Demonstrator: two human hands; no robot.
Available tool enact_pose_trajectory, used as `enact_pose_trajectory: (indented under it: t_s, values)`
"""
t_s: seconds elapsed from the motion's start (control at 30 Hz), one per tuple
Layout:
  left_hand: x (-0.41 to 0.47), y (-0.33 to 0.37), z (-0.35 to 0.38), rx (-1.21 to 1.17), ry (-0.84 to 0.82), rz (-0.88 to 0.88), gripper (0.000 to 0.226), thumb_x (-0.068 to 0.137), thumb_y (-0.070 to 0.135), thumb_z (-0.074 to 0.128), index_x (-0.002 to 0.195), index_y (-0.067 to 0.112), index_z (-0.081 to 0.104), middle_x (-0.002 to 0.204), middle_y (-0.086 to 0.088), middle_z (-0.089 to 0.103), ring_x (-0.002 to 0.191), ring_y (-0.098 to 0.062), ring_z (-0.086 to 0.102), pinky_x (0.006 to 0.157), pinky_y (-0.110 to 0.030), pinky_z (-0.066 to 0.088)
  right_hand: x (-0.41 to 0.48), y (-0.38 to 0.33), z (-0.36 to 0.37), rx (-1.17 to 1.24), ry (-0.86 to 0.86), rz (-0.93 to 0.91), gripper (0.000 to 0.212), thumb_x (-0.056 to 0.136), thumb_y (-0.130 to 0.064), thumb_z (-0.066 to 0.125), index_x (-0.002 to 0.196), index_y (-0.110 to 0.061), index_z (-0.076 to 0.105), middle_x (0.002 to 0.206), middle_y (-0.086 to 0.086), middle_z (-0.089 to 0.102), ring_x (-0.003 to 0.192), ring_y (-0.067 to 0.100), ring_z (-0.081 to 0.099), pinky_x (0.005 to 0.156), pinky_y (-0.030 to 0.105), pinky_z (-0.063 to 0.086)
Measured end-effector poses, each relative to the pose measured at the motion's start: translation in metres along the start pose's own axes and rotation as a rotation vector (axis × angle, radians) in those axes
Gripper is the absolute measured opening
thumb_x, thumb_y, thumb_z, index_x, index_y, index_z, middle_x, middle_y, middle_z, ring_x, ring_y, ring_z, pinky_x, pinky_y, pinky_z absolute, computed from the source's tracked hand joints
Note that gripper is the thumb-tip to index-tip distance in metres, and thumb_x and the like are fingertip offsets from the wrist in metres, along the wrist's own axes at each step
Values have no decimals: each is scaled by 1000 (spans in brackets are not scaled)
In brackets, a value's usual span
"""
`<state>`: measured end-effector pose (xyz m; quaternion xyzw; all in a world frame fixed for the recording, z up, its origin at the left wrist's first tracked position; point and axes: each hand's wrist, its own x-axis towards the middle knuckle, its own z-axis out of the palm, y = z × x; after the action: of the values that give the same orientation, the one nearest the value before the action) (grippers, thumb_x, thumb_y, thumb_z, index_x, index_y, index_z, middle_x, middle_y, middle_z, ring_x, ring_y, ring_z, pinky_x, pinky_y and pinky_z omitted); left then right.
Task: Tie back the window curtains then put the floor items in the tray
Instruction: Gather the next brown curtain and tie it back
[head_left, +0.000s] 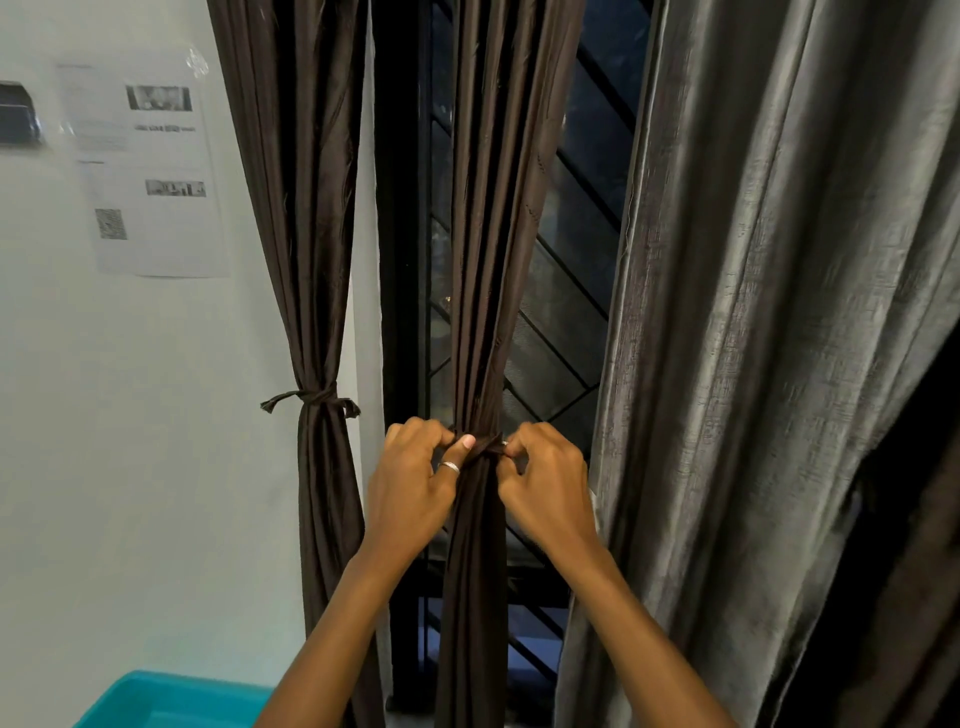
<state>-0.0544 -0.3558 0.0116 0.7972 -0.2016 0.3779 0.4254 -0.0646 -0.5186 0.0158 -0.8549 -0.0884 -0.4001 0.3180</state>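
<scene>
A dark brown curtain panel (493, 260) hangs gathered in front of the window. A brown tie band (485, 449) wraps its waist. My left hand (415, 478) pinches the band's left end, and my right hand (545, 483) pinches its right end, both tight against the bunched cloth. To the left hangs another brown curtain panel (306, 234), cinched by a knotted tie (311, 399) with loose ends sticking out. A turquoise tray (171, 699) shows at the bottom left corner. No floor items are in view.
A wide grey curtain (779, 312) fills the right side. Behind the brown panels is a dark window with a diagonal metal grille (571, 291). Printed paper sheets (150, 171) are stuck on the white wall at the left.
</scene>
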Motion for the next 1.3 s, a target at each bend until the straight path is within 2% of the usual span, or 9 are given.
enact_pose_trajectory:
  t_s: [0.07,0.27,0.47,0.67,0.83,0.97,1.1,1.17,1.3]
  values:
    - [0,-2,-4,26,-8,16,23,95,44,57,78,29,51,79,12,50,83,-9,50,58,-25,43,1,2,-3,-44,2,-17,18,78,-2,65,73,-16,54,82,-4,55,68,12,54,60,31,47]
    - [-1,-5,-11,154,-38,79,23,97,42,56,81,27,51,78,13,47,79,-9,46,53,-31,47,10,11,-10,-150,-9,-26,10,81,0,64,78,-8,59,87,5,57,72,25,58,61,42,49]
    - [-2,-9,-11,139,-25,38,23,97,39,60,80,27,51,77,13,47,78,-9,47,53,-40,49,9,14,-8,-200,-65,-37,8,83,-4,64,83,-10,59,90,4,58,80,24,60,64,39,49]
    - [-2,-8,-8,94,-24,-15,23,96,46,58,82,28,54,76,13,53,73,-6,53,55,-35,50,5,18,-2,-170,-75,20,12,84,-11,68,87,-18,59,92,-2,60,83,21,62,63,28,38]
    - [-3,-3,5,17,-9,-98,18,94,47,60,89,30,60,80,12,58,69,-3,58,60,-35,54,-2,25,3,-56,-115,65,22,86,-24,72,103,-24,58,101,-7,65,93,16,64,71,33,51]
    - [-2,-5,14,-28,-32,-91,14,95,45,59,89,33,59,77,12,58,67,-2,58,59,-33,53,-7,38,-4,47,-153,154,35,86,-37,74,115,-27,60,108,-8,68,97,9,65,81,32,56]
    - [-2,-8,20,-66,-32,-90,12,93,47,60,87,37,58,73,14,57,64,-2,58,54,-28,50,-11,63,-22,-75,105,324,20,91,-28,70,109,-20,65,102,-2,70,94,18,68,80,36,57]
    - [-2,-11,23,-84,-36,-99,12,93,48,60,87,37,58,71,14,58,63,-3,58,53,-27,50,-10,79,-30,-137,148,418,18,92,-22,68,109,-17,64,105,3,69,97,23,67,80,35,54]
    - [-5,-15,32,-149,-63,-120,16,93,51,58,86,37,60,69,13,58,63,-4,59,53,-27,49,-5,108,-31,-227,-45,558,35,93,-30,68,119,-9,59,114,9,68,107,29,65,88,39,54]
